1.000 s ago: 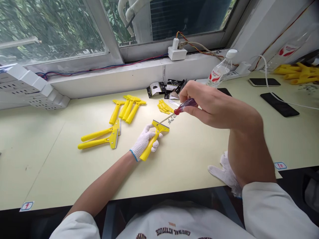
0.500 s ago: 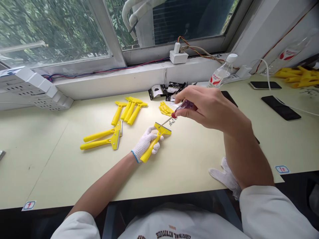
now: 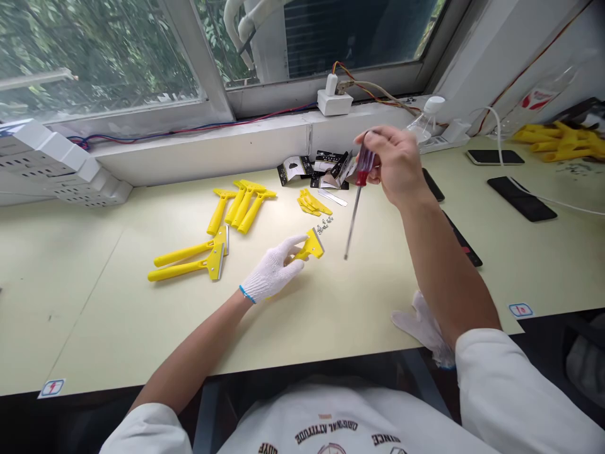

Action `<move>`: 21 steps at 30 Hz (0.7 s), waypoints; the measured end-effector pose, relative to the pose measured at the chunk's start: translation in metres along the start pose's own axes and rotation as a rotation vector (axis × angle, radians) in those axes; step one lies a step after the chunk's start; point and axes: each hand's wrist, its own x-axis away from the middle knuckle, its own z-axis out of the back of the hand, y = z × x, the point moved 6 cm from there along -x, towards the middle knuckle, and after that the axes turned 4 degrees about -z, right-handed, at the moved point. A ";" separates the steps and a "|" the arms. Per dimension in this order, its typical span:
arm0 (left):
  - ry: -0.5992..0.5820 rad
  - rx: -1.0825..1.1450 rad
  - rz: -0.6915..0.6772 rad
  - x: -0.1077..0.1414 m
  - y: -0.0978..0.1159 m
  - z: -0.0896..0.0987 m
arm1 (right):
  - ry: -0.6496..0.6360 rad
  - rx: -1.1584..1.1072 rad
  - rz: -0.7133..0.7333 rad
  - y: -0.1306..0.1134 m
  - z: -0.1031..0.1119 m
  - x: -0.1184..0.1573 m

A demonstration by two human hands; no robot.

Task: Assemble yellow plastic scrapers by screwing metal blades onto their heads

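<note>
My left hand (image 3: 273, 270), in a white knit glove, is closed around the handle of a yellow scraper (image 3: 314, 244). The glove covers most of that handle; the head with its metal blade edge sticks out to the right. My bare right hand (image 3: 392, 157) grips a screwdriver (image 3: 362, 178) with a purple and red handle, its shaft pointing down and its tip clear of the scraper. Small screws (image 3: 324, 225) lie just beyond the scraper head. Two bladed yellow scrapers (image 3: 189, 270) rest to the left, and several yellow scraper handles (image 3: 246, 205) lie behind them.
Yellow plastic pieces (image 3: 309, 202), a metal blade strip (image 3: 333, 197) and black printed packets (image 3: 331, 167) lie toward the sill. A white glove (image 3: 423, 325) is near the front edge. Phones (image 3: 522, 198), a bottle (image 3: 425, 120) and more yellow parts (image 3: 560, 140) stand on the right.
My right hand has lifted the screwdriver off the scraper head and swung its shaft to point down. My left hand has turned over with the scraper, its back now facing up.
</note>
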 end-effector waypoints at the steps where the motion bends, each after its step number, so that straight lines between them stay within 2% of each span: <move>1: -0.011 -0.170 -0.031 0.003 0.004 0.003 | -0.055 0.072 -0.069 0.010 0.000 -0.003; 5: -0.011 -0.761 -0.128 0.031 0.010 0.013 | -0.202 0.390 -0.191 0.039 -0.002 -0.005; 9: 0.063 -1.025 -0.211 0.068 -0.006 0.037 | -0.393 0.660 -0.280 0.063 -0.005 -0.001; 14: 0.053 -1.240 -0.204 0.093 -0.037 0.081 | -0.587 0.848 -0.434 0.086 -0.007 0.006; 18: 0.101 -1.241 -0.255 0.102 -0.049 0.110 | -0.678 1.072 -0.564 0.111 -0.002 0.007; 21: 0.157 -1.195 -0.217 0.110 -0.060 0.128 | -0.718 1.147 -0.592 0.125 0.002 0.007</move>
